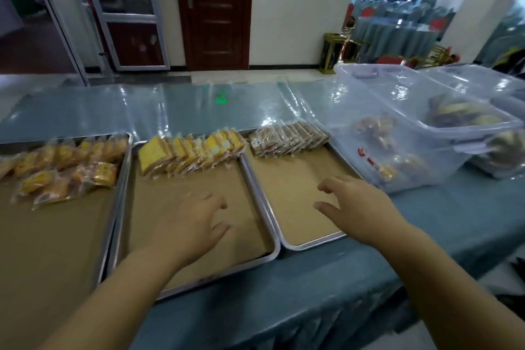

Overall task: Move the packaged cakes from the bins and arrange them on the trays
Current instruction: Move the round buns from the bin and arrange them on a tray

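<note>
My left hand (pixel 196 224) and right hand (pixel 358 207) hover empty, fingers loose; a careless sweep could topple the leaning cakes (pixel 287 138).

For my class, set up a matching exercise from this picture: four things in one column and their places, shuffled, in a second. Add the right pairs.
Things:
1 left hand
2 right hand
3 brown cakes
4 bin

Places:
A in a row at the far end of the right tray
B above the middle tray
C on the cloth, right of the trays
D fingers above the right tray's near half

Pairs: 1-B, 2-D, 3-A, 4-C
</note>
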A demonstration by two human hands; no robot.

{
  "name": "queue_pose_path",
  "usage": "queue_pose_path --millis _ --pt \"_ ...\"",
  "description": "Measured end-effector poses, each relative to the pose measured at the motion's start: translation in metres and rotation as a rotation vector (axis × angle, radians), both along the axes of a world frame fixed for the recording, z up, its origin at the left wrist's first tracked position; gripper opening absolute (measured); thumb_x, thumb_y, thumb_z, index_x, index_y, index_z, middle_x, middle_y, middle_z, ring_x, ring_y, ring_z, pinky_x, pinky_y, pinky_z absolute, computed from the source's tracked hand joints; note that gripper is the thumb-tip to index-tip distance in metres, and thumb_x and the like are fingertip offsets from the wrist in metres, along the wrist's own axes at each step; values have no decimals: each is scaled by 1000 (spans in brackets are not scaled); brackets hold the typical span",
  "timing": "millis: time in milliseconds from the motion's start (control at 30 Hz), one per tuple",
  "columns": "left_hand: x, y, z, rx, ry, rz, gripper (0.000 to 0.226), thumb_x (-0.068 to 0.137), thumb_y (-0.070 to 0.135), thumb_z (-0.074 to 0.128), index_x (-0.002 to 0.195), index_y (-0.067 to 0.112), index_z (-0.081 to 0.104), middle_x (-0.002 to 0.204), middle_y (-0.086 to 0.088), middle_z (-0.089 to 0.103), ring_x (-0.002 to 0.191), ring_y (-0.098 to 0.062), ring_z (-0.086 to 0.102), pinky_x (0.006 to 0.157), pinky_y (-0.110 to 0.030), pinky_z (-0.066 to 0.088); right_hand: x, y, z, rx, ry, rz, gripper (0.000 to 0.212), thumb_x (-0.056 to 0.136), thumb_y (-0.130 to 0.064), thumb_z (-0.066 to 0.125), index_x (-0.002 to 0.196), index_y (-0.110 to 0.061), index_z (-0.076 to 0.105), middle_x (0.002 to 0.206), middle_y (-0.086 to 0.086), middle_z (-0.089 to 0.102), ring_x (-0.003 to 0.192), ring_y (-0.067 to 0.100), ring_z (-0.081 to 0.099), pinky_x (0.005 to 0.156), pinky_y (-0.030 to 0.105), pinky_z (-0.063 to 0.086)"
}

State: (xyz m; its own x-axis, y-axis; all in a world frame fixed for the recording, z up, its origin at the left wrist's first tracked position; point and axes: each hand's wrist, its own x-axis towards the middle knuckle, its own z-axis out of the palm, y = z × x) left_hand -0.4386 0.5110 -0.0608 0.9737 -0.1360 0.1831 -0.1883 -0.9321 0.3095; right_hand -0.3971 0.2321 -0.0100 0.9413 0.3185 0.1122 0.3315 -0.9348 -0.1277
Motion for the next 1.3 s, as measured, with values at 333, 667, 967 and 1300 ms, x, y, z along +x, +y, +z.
queue_pose_path --millis 333,667,967,1300 --pt "101 -100 38 28 -84 -103 30 81 57 53 104 38 55 89 23 49 80 2 48 61 -15 40 87 -114 48 -37 -116 -20 31 87 -49 54 112 -31 59 105 -11 64 93 14 59 75 29 46" --pt "237 -234 94 -137 -186 -214 21 80 51 61 89 33 62 85 13 63 79 -12 60 66 -33 47 200 -232 89 63 -184 -69 25 82 -44 60 101 -29 65 88 -12 68 78 11 63 71 38 54" --pt "319 -345 125 -19 -135 -328 42 74 59 43 102 32 60 97 13 62 89 -11 58 74 -36 51 305 -328 84 -107 -13 31 30 82 -51 57 106 -33 61 87 -19 56 75 4 55 69 24 46" --pt "397 -446 96 515 384 -257 47 83 62 49 122 38 41 122 10 52 104 -16 52 71 -30 39 424 -367 32 -535 390 439 53 82 -42 67 129 -25 49 122 -1 58 107 20 55 78 27 40"
